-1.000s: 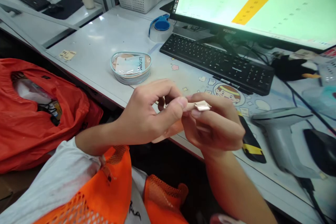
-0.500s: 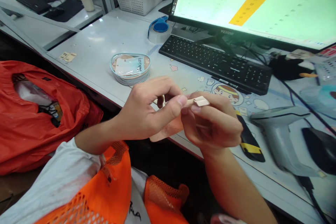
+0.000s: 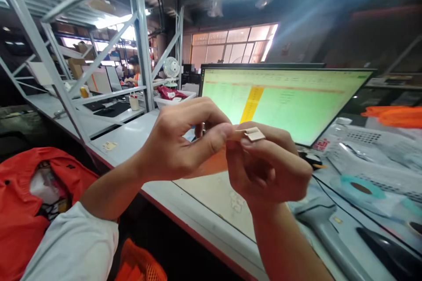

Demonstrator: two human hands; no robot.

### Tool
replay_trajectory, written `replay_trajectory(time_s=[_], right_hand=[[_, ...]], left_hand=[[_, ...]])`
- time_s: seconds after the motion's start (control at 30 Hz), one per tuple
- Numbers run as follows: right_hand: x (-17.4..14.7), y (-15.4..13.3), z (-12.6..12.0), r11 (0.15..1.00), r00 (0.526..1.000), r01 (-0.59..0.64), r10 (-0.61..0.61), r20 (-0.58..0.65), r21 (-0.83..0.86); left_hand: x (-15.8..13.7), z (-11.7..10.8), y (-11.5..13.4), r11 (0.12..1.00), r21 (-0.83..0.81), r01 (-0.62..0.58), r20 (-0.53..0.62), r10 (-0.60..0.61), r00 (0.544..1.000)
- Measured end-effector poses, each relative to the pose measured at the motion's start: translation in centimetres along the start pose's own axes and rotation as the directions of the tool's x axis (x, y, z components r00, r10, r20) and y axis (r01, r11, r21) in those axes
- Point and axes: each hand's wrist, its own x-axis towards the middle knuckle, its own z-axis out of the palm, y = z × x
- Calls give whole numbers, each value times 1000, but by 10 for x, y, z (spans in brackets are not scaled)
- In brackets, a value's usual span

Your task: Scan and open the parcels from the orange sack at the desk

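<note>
No word or number can be read for certain. The monitor screen (image 3: pixel 296 109) shows rows of tiny characters, with more in its yellow column (image 3: pixel 253 102); the label (image 3: pixel 320 144) by its lower right corner bears blurred red marks. The counter's small tags (image 3: pixel 109 145) are illegible.

Bare left hand (image 3: pixel 186 140), bare right hand (image 3: pixel 272 162), pinching close together
Both forearms (image 3: pixel 114 186) slope down from the grip.
</note>
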Motion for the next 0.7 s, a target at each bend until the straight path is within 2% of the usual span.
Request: replay_trajectory(time_s=[0.13,0.3,0.5,0.7], right_hand=[[-2,-10,-3,999,999,-39,39,-12,-29],[-7,-12,-13,994,996,-92,91,-4,-55],[-7,-13,-22,992,993,-117,118,21,-42],[-7,-17,-26,984,986,-163,166,37,-66]], left_hand=[[1,-4,12,1000,0,-9,38,9,999],[0,3,16,999,-14,42,44,-41,998],[-1,13,17,991,-6,135,-58,-135,989],[-4,17,15,989,15,144,-115,-142,983]])
